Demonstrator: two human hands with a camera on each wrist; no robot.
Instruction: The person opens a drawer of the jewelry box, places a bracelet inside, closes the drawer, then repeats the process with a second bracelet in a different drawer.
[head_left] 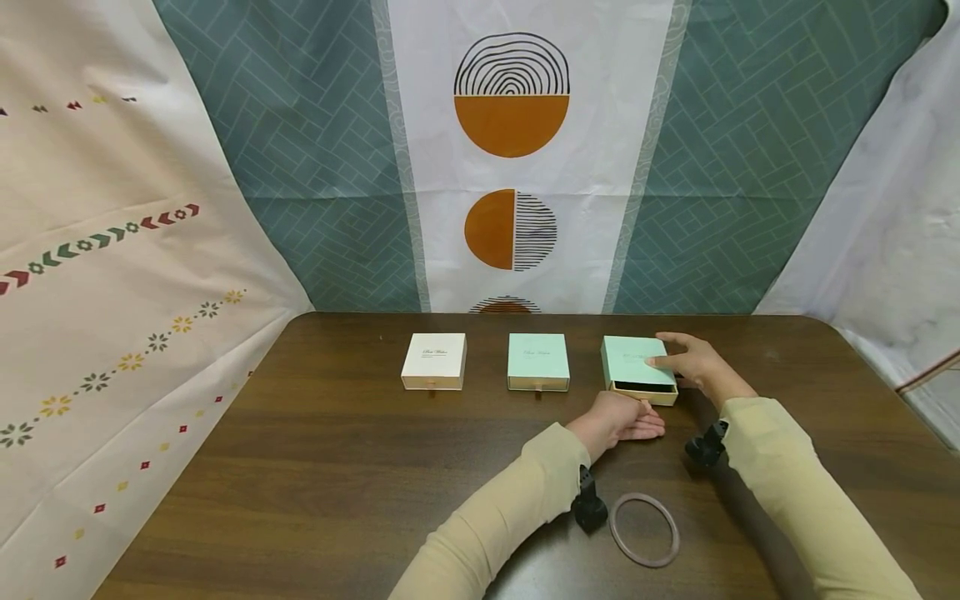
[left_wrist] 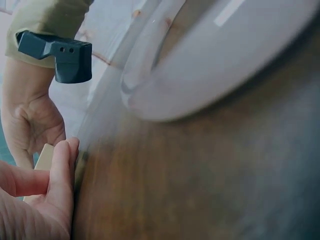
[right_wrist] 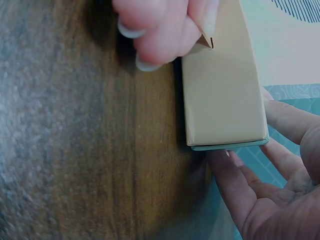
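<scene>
My right hand (head_left: pixel 697 365) holds the mint-green cover of the right-hand drawer box (head_left: pixel 628 354), its thumb on top and fingers along the far right side. The beige drawer (head_left: pixel 664 400) sticks out slightly at the front, showing a dark gap. At its front, my left hand (head_left: pixel 618 419) pinches the small pull tab (right_wrist: pixel 206 42) between thumb and finger, the other fingers stretched out. A pale mauve bangle (head_left: pixel 654 564) lies on the table nearer to me, and it looms large and blurred in the left wrist view.
A white drawer box (head_left: pixel 433 358) and another mint-green drawer box (head_left: pixel 538 358) stand in a row to the left, both closed. The brown wooden table (head_left: pixel 315 467) ends at a patterned hanging cloth (head_left: pixel 337 167) behind. Dark cameras are strapped to both wrists.
</scene>
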